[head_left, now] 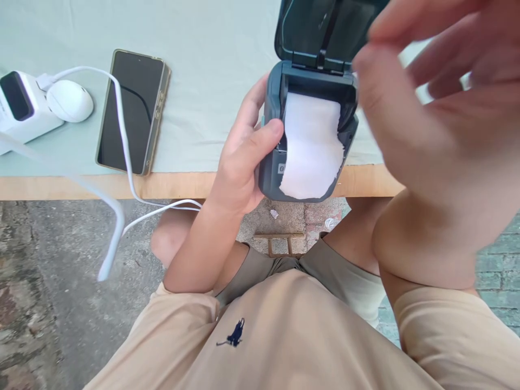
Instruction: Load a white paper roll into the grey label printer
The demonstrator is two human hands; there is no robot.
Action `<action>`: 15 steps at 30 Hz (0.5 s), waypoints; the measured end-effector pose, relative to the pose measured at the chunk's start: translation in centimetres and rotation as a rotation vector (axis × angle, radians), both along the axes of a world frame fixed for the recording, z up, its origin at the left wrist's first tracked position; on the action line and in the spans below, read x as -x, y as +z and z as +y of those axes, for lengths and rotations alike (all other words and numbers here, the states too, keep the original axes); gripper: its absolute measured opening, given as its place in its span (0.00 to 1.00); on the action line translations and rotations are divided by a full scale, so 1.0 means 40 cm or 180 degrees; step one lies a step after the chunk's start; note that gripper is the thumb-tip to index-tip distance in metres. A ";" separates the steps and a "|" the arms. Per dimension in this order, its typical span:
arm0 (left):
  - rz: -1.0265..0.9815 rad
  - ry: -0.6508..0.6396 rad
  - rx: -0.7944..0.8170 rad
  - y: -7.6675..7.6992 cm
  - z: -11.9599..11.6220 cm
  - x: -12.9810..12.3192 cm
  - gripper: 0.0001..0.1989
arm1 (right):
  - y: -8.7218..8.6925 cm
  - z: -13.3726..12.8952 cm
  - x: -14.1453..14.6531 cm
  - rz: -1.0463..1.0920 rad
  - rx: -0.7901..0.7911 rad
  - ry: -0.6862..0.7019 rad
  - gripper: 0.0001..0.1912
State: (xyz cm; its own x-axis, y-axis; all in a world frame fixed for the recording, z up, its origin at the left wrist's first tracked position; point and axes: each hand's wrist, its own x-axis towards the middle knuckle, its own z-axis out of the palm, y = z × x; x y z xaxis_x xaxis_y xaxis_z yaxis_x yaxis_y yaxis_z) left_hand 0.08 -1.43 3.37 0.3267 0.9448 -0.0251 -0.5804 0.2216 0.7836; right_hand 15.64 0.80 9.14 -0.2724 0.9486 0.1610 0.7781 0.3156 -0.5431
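Observation:
My left hand (247,154) grips a dark grey portable thermal printer (272,173) by its left side, thumb resting near the edge of the open compartment. The hinged lid (309,32) is swung up, away from me. From the compartment a strip of white paper (311,146) hangs toward me over the printer's front, its lower edge torn and ragged. My right hand (430,103) is raised close to the camera at upper right, blurred, overlapping the lid's right side. Its thumb and index finger are pinched together; whatever is between them cannot be made out.
A smartphone (132,111) lies on the pale cloth (203,65), a white cable (122,119) crossing it. A white device with a dark screen (16,97) and a rounded white piece (70,101) are at the left. The wooden table edge (182,186) runs before my lap.

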 end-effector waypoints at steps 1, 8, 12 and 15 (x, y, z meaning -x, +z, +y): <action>-0.0036 -0.0046 -0.0020 0.000 0.000 0.001 0.13 | 0.012 -0.013 -0.004 -0.0557 -0.0126 0.0073 0.13; 0.0093 -0.0078 0.0063 -0.008 -0.005 0.001 0.19 | 0.018 -0.027 0.001 -0.1922 0.0440 -0.0112 0.18; 0.0175 -0.0133 0.0241 0.000 -0.008 0.002 0.21 | 0.027 -0.032 -0.013 -0.1308 0.0275 0.0019 0.18; 0.0052 -0.0047 0.0187 0.003 -0.006 -0.002 0.16 | 0.031 -0.052 -0.043 -0.0113 0.0192 0.0058 0.20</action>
State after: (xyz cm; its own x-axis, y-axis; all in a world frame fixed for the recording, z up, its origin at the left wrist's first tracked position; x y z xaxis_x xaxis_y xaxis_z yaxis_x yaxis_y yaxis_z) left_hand 0.15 -1.66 3.51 0.3397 0.9366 -0.0858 -0.5640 0.2759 0.7783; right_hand 17.34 -1.29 10.37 -0.2941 0.9512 0.0936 0.7917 0.2973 -0.5337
